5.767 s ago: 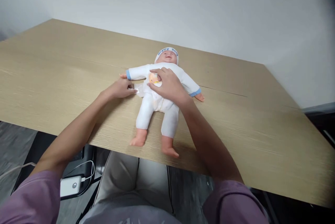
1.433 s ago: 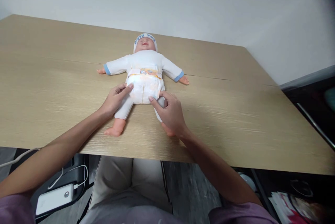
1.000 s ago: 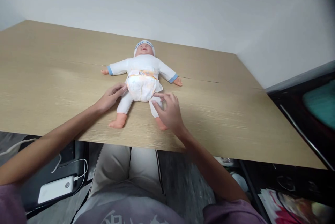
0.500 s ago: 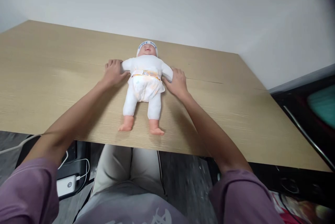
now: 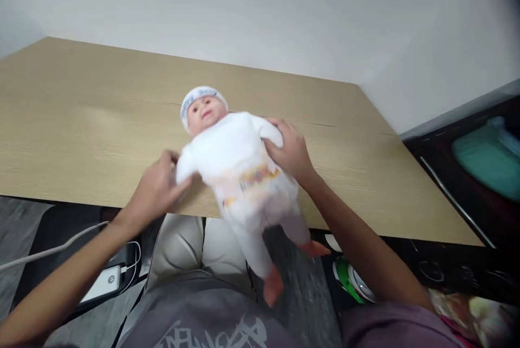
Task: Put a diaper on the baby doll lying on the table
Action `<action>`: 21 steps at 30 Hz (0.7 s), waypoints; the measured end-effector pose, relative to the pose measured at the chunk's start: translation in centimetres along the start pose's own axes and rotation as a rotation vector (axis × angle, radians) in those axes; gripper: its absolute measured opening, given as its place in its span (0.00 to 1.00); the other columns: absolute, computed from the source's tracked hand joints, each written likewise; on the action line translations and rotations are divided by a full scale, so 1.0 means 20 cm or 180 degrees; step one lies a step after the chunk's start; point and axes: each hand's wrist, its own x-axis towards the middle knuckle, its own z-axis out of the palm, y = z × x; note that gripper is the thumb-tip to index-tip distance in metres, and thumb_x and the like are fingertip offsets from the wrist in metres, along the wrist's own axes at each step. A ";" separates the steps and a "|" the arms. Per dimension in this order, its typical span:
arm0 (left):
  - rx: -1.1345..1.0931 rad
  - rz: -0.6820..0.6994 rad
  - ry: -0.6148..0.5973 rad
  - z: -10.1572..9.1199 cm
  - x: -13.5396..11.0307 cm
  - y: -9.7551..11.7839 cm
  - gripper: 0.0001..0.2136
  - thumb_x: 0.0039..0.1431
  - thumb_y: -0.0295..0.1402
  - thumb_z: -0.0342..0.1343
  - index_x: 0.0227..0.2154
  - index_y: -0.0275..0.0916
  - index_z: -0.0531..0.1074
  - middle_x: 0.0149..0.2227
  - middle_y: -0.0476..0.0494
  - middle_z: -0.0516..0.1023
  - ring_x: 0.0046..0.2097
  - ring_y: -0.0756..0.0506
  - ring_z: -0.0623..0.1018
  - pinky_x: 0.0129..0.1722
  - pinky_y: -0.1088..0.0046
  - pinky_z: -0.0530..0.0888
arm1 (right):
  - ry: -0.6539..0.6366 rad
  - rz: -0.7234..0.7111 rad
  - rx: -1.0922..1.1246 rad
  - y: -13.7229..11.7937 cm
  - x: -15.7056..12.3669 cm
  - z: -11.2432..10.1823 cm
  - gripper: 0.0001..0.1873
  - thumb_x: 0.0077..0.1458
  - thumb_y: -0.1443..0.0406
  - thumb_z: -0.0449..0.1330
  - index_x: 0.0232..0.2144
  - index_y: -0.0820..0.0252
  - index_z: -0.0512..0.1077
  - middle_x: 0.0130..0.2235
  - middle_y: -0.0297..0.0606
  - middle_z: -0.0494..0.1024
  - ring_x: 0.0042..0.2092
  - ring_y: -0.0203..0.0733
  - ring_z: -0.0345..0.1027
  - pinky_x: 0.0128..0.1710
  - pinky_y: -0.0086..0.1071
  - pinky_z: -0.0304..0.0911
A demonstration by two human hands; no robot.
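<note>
A baby doll (image 5: 239, 174) in a white suit, white cap and a printed diaper hangs in the air in front of me, off the wooden table (image 5: 81, 120). Its head points up and away, and its bare feet dangle over my lap. My left hand (image 5: 156, 191) grips the doll's arm on the left side. Around the other arm and shoulder my right hand (image 5: 290, 153) is closed. The doll is blurred by motion.
The table runs wide to the left and right, with a white wall behind it. Below its near edge are my lap, a white power bank (image 5: 103, 283) with cables on the left, and dark shelving with a teal object (image 5: 483, 153) on the right.
The doll lay flat on the table with my hands at its arms; now both hands have lifted it off the table and toward me, tilted, legs hanging down.
</note>
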 end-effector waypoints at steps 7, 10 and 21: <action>-0.0086 -0.0927 -0.1148 0.14 -1.22 -0.19 0.19 0.49 0.46 0.68 0.44 0.53 0.73 0.38 0.45 0.87 0.38 0.27 0.86 0.35 0.53 0.78 | -0.0977 -0.0496 0.0113 -0.44 -0.86 -0.20 0.23 0.74 0.62 0.64 0.68 0.44 0.76 0.59 0.43 0.85 0.57 0.59 0.80 0.58 0.55 0.75; -0.0185 -0.1160 -0.1392 0.23 -1.44 -0.29 0.17 0.48 0.46 0.68 0.42 0.54 0.72 0.40 0.46 0.88 0.42 0.25 0.88 0.40 0.50 0.80 | -0.1287 -0.0452 0.0052 -0.48 -1.09 -0.07 0.28 0.71 0.67 0.65 0.70 0.43 0.75 0.59 0.43 0.85 0.57 0.58 0.79 0.58 0.52 0.74; -0.0016 -0.1034 -0.1706 0.29 -1.42 -0.36 0.21 0.68 0.56 0.61 0.47 0.45 0.67 0.41 0.43 0.86 0.44 0.32 0.87 0.44 0.60 0.76 | -0.1797 0.0597 0.0903 -0.19 -1.32 0.53 0.21 0.68 0.67 0.67 0.60 0.48 0.82 0.59 0.42 0.82 0.63 0.51 0.75 0.67 0.48 0.70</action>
